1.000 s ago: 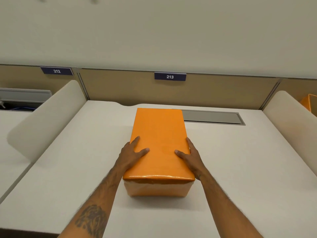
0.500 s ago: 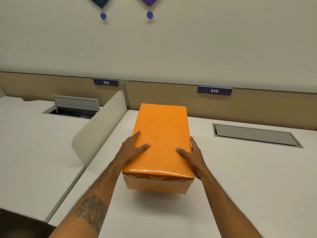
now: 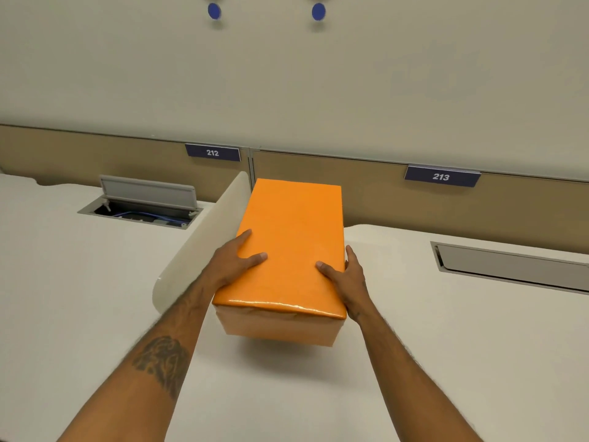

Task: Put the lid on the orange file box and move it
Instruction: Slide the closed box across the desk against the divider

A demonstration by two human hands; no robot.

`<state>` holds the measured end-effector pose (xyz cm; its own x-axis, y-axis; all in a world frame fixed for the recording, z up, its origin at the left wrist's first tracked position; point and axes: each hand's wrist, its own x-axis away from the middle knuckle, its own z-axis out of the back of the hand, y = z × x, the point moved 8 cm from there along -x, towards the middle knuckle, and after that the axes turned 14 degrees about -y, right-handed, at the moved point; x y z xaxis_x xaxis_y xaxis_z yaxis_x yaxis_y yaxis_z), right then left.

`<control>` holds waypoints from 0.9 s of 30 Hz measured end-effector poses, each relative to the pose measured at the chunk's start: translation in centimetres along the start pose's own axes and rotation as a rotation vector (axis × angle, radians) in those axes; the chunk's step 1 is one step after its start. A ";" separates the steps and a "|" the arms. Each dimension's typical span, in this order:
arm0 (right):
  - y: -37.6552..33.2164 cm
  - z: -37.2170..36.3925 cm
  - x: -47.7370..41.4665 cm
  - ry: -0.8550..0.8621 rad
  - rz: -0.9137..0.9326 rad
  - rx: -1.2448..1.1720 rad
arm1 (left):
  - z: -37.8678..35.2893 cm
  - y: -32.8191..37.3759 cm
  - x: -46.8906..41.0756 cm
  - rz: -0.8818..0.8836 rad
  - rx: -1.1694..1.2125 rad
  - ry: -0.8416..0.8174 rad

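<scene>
Both hands clamp the one orange file box [image 3: 287,250] from either side: the left hand [image 3: 234,263] lies along its left edge with the thumb pressed flat on the lid [image 3: 293,224], and the right hand [image 3: 345,277] mirrors it on the right edge, thumb likewise on top. The fingers of each hand wrap down the sides, out of sight. The lid is on, its glossy front lip overhanging the paler box front. A soft shadow on the white desk [image 3: 414,362] under the near end shows the box held clear of the surface there; whether the far end touches anything cannot be told.

Counting outward: two bare forearms, the left one bearing a dark tattoo [image 3: 162,362]. One curved white divider [image 3: 197,247] rises just beside the box's left edge, between this desk and the neighbouring desk [image 3: 57,266], and it is the thing nearest the box on that side. Two cable hatches: one open hatch [image 3: 143,202] on the neighbouring desk with blue wires inside, one closed hatch [image 3: 510,266] to the right. Two number plates on the tan back panel, 212 plate [image 3: 212,152] and 213 plate [image 3: 441,177]. Two blue dots [image 3: 214,11] sit high on the wall.
</scene>
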<state>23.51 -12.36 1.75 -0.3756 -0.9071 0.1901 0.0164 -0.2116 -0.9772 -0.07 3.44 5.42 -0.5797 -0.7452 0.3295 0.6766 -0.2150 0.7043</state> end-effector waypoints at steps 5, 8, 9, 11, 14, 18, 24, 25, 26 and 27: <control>-0.1 -1.5 -5.0 -0.041 -0.007 0.001 | 2.1 -1.8 -4.4 0.063 -0.001 -0.055; 0.0 -2.6 -7.5 -0.063 -0.017 0.004 | 3.1 -3.0 -6.6 0.077 0.019 -0.065; 0.0 -2.9 -8.2 -0.060 -0.020 0.006 | 3.5 -3.4 -7.4 0.079 0.025 -0.067; 0.0 -3.6 -9.8 -0.051 -0.032 0.012 | 4.3 -4.2 -8.9 0.079 0.033 -0.070; 0.1 -4.5 -12.0 -0.035 -0.039 0.014 | 5.5 -5.1 -11.3 0.070 0.054 -0.080; 0.1 -5.7 -14.5 -0.024 -0.033 0.014 | 6.9 -6.0 -14.2 0.064 0.005 -0.084; 0.5 -6.5 -17.2 -0.004 -0.043 0.017 | 7.7 -6.2 -17.8 0.078 -0.141 -0.112; 0.7 -6.5 -17.6 -0.001 -0.049 0.016 | 7.7 -6.2 -18.4 0.078 -0.150 -0.114; 0.8 -6.6 -17.9 0.006 -0.059 0.010 | 7.7 -6.1 -18.9 0.082 -0.157 -0.111; 1.0 -6.5 -18.3 0.013 -0.066 0.002 | 7.6 -6.1 -19.4 0.087 -0.162 -0.106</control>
<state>24.35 6.41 -3.34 -0.3878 -0.8865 0.2525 -0.0071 -0.2711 -0.9625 3.56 24.00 -0.45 -0.5544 -0.6970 0.4548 0.7854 -0.2574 0.5628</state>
